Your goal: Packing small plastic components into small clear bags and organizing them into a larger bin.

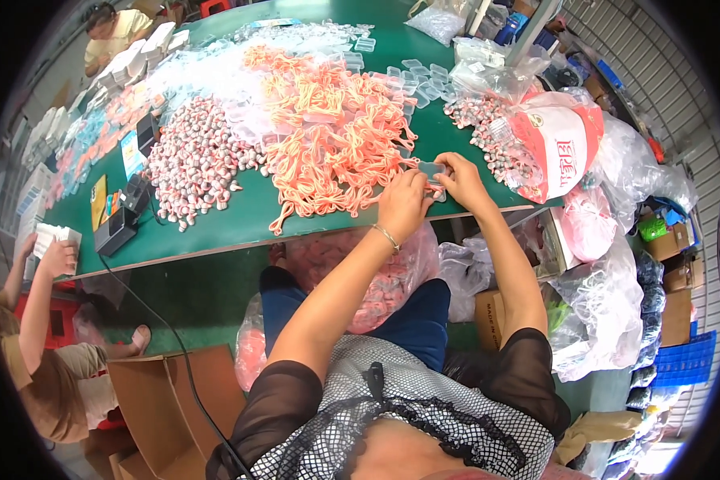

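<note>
At the table's front edge, both my hands are closed round a small clear plastic box (431, 169). My right hand (464, 184) pinches its right side. My left hand (405, 204) is bent over its left side, and its fingertips are partly hidden. Just left of them spreads a large heap of orange looped cords (340, 152). Further left lies a pile of small round red-and-white pieces (192, 156). More such pieces (488, 136) spill beside a red-and-white bag (556, 144) on the right. What is inside the box is too small to tell.
Loose clear boxes (428, 80) lie behind on the green table (240, 206). A black device (116, 230) stands at left, its cable hanging down. A co-worker's hands (56, 258) hold white pieces at far left; another person sits at the far side. An open carton (172, 408) stands below.
</note>
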`<state>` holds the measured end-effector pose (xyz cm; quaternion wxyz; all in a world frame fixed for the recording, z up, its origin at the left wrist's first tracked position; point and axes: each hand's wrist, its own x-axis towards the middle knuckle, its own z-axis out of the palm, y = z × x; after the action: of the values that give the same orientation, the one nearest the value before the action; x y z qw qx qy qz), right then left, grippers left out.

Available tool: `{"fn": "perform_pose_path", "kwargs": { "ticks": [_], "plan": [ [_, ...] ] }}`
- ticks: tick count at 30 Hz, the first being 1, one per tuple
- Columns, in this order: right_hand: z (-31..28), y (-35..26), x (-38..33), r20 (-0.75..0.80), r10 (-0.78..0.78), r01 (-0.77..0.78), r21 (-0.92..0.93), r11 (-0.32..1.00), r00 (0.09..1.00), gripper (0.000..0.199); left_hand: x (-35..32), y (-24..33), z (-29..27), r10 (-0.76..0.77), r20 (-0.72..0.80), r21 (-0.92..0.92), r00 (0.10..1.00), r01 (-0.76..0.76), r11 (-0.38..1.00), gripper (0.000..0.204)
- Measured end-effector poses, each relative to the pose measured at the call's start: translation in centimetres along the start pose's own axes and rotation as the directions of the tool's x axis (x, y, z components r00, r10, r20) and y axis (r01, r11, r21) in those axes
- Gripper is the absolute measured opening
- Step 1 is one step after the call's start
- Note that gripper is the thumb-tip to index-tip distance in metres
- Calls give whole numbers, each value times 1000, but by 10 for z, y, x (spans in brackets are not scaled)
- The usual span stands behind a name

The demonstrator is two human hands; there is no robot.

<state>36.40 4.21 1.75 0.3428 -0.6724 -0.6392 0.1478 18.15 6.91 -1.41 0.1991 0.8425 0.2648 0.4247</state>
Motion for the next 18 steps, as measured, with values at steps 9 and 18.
{"fn": "perform_pose_path", "kwargs": {
  "ticks": [9,18],
  "plan": [
    [8,-12,-29,-292,-242,243,-32,970,925,14,4,9,-7,-110,-8,-64,994,109,992,61],
    [25,-13,-56,-412,-301,287,-98,953,860,18,3,-4,-16,-56,79,-126,995,65,990,48]
  ]
}}
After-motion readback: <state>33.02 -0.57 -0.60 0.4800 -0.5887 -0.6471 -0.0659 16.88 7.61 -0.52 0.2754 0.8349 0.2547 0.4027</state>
